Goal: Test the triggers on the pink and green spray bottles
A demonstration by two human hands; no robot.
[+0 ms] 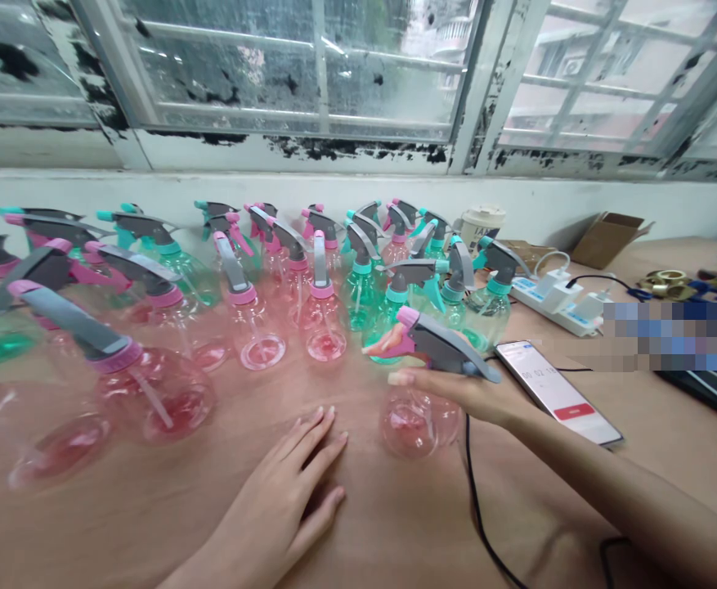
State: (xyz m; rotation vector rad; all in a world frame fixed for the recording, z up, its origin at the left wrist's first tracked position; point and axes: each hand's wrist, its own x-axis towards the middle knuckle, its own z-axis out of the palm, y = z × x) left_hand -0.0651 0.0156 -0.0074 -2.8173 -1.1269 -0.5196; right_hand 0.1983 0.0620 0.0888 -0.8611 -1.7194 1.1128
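My right hand (pixel 456 391) is closed around the neck of a pink spray bottle (pixel 416 421), just under its grey and pink trigger head. The clear pink bottle stands on the table, its pink nozzle pointing up and left. Flat on the tabletop to the left of it rests my left hand (pixel 284 483), fingers stretched out and nothing in them. Beyond both hands stand more pink spray bottles, among them one with a pink collar (pixel 323 323) and a larger-looking one (pixel 162 393) at the left. Several green spray bottles (pixel 361 286) are grouped behind my right hand.
A phone (pixel 557 393) showing a timer lies right of my right hand. Behind it are a white power strip (pixel 557 303), a paper cup (pixel 484 225) and an open cardboard box (pixel 609 237). A black cable (pixel 474 499) runs along the table (pixel 358 548). Windows line the wall.
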